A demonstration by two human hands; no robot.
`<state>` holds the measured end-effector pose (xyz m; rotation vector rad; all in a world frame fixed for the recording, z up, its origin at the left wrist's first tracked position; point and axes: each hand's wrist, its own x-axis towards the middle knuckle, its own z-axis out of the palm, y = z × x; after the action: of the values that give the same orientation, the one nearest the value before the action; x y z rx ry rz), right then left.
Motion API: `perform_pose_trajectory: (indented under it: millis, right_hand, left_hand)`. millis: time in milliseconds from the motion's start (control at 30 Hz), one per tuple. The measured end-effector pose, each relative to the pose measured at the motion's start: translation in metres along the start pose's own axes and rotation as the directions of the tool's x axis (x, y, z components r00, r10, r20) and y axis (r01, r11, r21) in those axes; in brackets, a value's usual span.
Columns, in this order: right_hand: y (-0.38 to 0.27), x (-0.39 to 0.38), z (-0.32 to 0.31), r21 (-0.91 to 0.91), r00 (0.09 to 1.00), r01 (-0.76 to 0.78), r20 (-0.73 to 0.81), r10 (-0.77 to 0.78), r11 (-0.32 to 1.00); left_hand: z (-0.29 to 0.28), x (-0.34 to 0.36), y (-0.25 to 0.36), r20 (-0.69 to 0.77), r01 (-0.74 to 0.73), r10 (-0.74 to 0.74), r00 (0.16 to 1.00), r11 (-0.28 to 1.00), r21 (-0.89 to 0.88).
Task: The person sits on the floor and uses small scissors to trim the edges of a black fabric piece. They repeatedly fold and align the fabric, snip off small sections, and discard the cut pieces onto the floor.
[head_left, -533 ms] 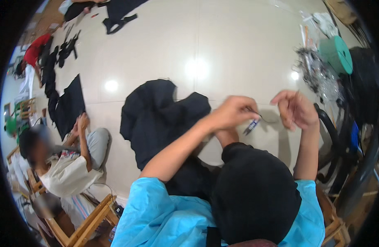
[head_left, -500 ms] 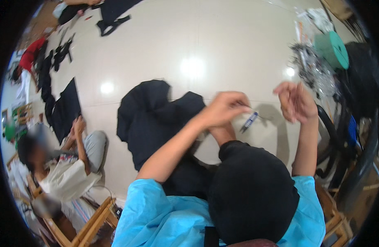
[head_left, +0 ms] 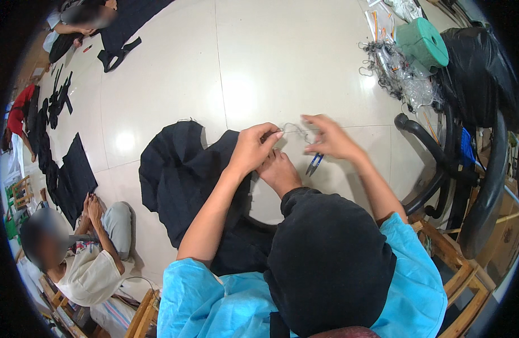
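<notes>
- Left hand [head_left: 251, 151] of mine pinches a thin thread [head_left: 297, 132] between thumb and fingertip, near my bare foot [head_left: 280, 174].
- Right of it, my right hand [head_left: 333, 141] stands with fingers parted at the thread's other side.
- Blue snips [head_left: 313, 165] sit just below my right hand; contact is unclear.
- Black cloth [head_left: 177, 174] spreads left of my left hand.
- I seem to be handling thread; a sure right-hand pinch seems called for.
</notes>
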<state>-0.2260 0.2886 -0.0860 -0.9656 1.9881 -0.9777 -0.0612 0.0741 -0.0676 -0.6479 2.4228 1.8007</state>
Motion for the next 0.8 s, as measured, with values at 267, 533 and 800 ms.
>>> perform_pose_trajectory:
  millis: [267, 533, 800]
  right_hand:
    - [0.034, 0.052, -0.078, 0.532, 0.968, -0.249, 0.114, 0.223, 0.809]
    - [0.066, 0.034, -0.328, -0.039, 0.542, -0.627, -0.739, 0.401, 0.778]
    - [0.024, -0.004, -0.371, -0.226, 0.311, -0.421, -0.946, -0.094, 0.879]
  left_hand:
    - [-0.086, -0.039, -0.002, 0.048, 0.000, -0.016, 0.999, 0.952, 0.306]
    - [-0.167, -0.092, -0.022, -0.190, 0.247, -0.166, 0.968, 0.777, 0.579]
    - [-0.143, -0.078, -0.027, -0.063, 0.269, -0.335, 0.940, 0.615, 0.741]
